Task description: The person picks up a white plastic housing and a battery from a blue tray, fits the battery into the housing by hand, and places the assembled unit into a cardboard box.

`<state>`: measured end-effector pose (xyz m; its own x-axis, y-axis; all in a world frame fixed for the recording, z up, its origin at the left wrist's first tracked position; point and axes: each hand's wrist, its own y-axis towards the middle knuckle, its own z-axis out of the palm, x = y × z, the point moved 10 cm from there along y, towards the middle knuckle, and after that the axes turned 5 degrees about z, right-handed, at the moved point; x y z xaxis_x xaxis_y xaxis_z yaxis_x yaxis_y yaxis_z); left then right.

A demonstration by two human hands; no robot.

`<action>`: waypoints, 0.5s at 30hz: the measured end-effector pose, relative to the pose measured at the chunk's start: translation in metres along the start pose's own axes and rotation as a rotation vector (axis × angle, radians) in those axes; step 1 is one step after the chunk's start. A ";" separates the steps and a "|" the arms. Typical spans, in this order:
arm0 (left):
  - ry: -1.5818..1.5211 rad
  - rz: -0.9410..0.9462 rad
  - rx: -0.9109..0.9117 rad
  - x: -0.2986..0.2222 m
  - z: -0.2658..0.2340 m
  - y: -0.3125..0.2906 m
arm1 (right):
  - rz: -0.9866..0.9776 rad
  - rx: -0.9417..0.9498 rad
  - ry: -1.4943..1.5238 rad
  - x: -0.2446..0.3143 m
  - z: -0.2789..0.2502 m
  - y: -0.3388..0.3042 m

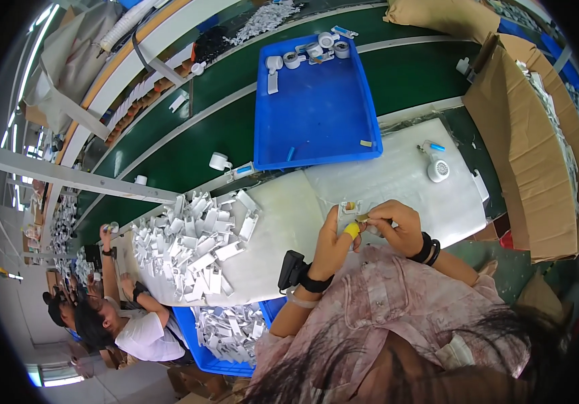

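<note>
Over the pale work mat (283,209), my two hands meet close together. My left hand (333,248) is closed on a small white plastic part (351,207), which shows an orange-brown piece inside. Something yellow (352,229), like tape, wraps a finger of that hand. My right hand (400,225) pinches a small yellowish-brown piece (363,218) against the part; its exact kind is too small to tell. Beyond my right hand lies a round white fan-like head (438,170) with wires and a small blue-and-white piece (437,147).
A heap of white plastic housings (198,236) covers the mat's left. Ahead, a blue tray (316,121) holds several round white assemblies at its far end. A cardboard box (518,148) stands right, a filled blue bin (225,367) below left. Another person (141,337) works at left.
</note>
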<state>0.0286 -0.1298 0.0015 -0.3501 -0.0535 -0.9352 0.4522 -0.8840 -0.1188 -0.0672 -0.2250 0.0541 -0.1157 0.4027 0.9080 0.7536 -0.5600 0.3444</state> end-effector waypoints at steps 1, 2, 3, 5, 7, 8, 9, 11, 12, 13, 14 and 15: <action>0.003 0.006 0.022 -0.001 0.003 -0.001 | 0.003 -0.003 -0.002 0.000 0.000 0.001; 0.005 0.013 0.041 -0.001 0.006 -0.002 | -0.050 -0.020 -0.004 0.007 -0.001 0.002; 0.003 0.010 0.042 -0.002 0.007 -0.002 | -0.102 -0.038 -0.006 0.012 -0.002 0.002; 0.014 0.036 0.046 -0.007 0.010 -0.004 | -0.105 -0.036 -0.019 0.012 -0.003 0.001; 0.009 0.042 0.039 -0.008 0.013 -0.005 | -0.107 -0.034 -0.032 0.011 -0.002 0.000; 0.006 0.052 0.032 -0.009 0.013 -0.005 | -0.115 -0.039 -0.026 0.011 -0.002 -0.001; 0.005 0.049 0.033 -0.009 0.013 -0.005 | -0.123 -0.044 -0.020 0.011 -0.002 -0.001; 0.081 0.065 0.073 -0.010 0.017 -0.005 | -0.148 -0.052 -0.039 0.013 -0.002 0.000; 0.081 0.063 0.073 -0.011 0.017 -0.005 | -0.175 -0.059 -0.058 0.016 -0.003 0.000; 0.089 0.060 0.078 -0.013 0.019 -0.006 | -0.173 -0.060 -0.058 0.015 -0.003 0.000; 0.097 0.058 0.082 -0.013 0.020 -0.006 | -0.183 -0.061 -0.067 0.016 -0.003 -0.001; 0.096 0.056 0.082 -0.013 0.019 -0.006 | -0.192 -0.063 -0.075 0.016 -0.003 -0.001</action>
<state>0.0145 -0.1333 0.0204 -0.2439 -0.0625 -0.9678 0.3990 -0.9160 -0.0414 -0.0718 -0.2202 0.0691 -0.2028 0.5581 0.8046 0.6800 -0.5110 0.5259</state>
